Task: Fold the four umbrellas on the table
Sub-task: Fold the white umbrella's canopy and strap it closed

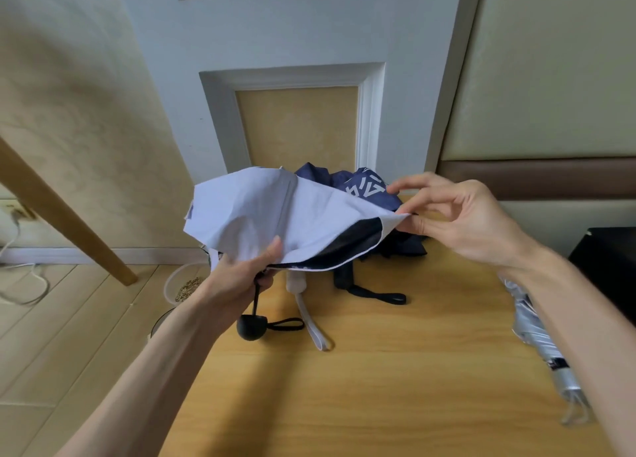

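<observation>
Pale lilac fabric umbrella canopy (247, 212): soft, limp | left hand (237, 277) grips shaft | right hand (457, 215) pinches hem.

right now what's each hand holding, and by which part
Left hand grips the pale umbrella at its gathered base; right hand pinches its canopy edge.
</observation>
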Demonstrator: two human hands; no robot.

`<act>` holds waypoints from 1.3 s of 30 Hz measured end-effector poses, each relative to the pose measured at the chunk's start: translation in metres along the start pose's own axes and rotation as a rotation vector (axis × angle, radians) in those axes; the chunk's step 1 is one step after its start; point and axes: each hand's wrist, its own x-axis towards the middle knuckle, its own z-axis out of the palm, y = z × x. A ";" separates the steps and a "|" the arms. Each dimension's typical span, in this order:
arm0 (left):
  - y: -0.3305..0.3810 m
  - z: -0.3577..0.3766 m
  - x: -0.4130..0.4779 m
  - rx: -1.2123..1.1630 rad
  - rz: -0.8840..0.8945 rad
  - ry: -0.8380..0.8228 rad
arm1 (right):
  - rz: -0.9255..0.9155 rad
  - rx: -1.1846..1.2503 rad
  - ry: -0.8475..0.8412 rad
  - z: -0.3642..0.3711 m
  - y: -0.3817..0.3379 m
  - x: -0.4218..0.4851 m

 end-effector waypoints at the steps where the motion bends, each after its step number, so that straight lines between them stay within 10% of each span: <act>1: 0.002 0.000 -0.002 0.011 -0.024 -0.055 | -0.013 0.017 -0.031 0.000 -0.008 0.002; 11: 0.011 0.036 -0.031 0.309 0.000 -0.382 | -0.162 0.003 -0.137 0.073 -0.093 0.094; 27: 0.003 0.038 -0.030 0.149 -0.122 -0.172 | 0.168 0.093 -0.850 0.020 -0.105 0.114; 39: 0.011 0.047 -0.039 0.300 -0.124 -0.117 | 0.073 -0.041 -0.439 0.088 -0.103 0.124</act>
